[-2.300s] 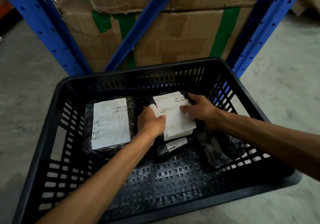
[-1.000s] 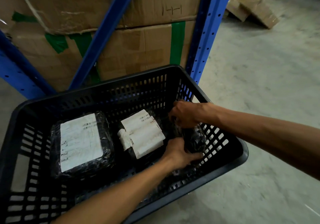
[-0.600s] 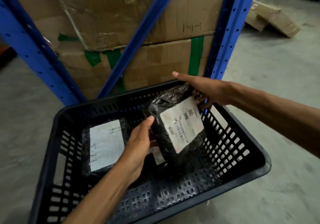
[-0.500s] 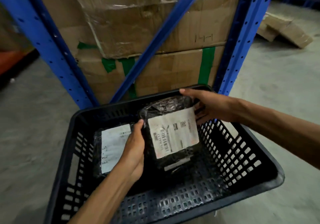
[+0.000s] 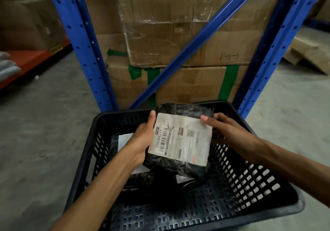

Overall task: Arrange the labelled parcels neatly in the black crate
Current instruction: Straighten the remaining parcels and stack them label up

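Both hands hold a black plastic-wrapped parcel (image 5: 180, 141) with a white shipping label facing me, lifted above the black crate (image 5: 257, 177). My left hand (image 5: 141, 141) grips its left edge. My right hand (image 5: 226, 132) holds its right edge with fingers over the top corner. Down in the crate lies a second labelled parcel (image 5: 123, 139) at the left, mostly hidden by my left hand and forearm. A third parcel (image 5: 184, 179) shows only a strip of label beneath the held one.
The crate stands on a grey concrete floor against a blue steel rack (image 5: 78, 40). Stacked cardboard boxes (image 5: 178, 34) with green tape fill the rack behind it. Flattened cardboard (image 5: 307, 56) lies on the floor at the right. An orange shelf (image 5: 26, 61) sits at the left.
I picked the parcel from the crate's right side, lifted it and turned its label toward me. It now sits higher and closer to the camera. The view has tilted upward.
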{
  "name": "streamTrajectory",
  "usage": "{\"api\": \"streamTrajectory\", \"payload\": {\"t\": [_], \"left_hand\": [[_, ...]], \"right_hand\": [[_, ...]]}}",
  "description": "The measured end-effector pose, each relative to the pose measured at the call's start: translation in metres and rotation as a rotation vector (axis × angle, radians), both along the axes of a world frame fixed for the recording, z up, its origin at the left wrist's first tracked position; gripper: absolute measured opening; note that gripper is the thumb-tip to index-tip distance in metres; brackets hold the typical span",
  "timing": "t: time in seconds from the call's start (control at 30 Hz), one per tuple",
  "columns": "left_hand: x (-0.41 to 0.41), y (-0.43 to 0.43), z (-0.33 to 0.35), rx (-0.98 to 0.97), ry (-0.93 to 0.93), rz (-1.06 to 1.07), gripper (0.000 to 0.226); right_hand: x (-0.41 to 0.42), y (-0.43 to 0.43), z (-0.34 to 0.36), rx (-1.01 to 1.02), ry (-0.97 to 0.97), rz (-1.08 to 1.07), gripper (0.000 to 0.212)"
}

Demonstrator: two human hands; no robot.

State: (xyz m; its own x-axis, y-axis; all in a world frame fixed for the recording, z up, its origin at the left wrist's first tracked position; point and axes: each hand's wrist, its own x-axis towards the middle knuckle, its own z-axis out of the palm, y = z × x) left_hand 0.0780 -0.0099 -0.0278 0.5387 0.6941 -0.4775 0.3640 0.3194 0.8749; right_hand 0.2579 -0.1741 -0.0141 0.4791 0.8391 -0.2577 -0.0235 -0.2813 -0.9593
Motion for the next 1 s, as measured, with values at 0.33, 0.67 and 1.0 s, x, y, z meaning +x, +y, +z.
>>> {"api": "streamTrajectory", "payload": {"t": [0.33,0.67,1.0], "left_hand": [[0.046,0.004,0.033,0.399,0.189,-0.264,0.065],[0.032,-0.034,-0.040,0.118,-0.006,0.063,0.045],[0.030,-0.055,-0.077,0.318,0.193,-0.074,0.042]], "right_hand": [[0.004,-0.004,0.006,0.048,0.037,0.093,0.055],[0.032,-0.004,-0.040,0.093,0.264,-0.226,0.039],[0.031,0.011,-0.093,-0.058,0.329,-0.252,0.031]]}}
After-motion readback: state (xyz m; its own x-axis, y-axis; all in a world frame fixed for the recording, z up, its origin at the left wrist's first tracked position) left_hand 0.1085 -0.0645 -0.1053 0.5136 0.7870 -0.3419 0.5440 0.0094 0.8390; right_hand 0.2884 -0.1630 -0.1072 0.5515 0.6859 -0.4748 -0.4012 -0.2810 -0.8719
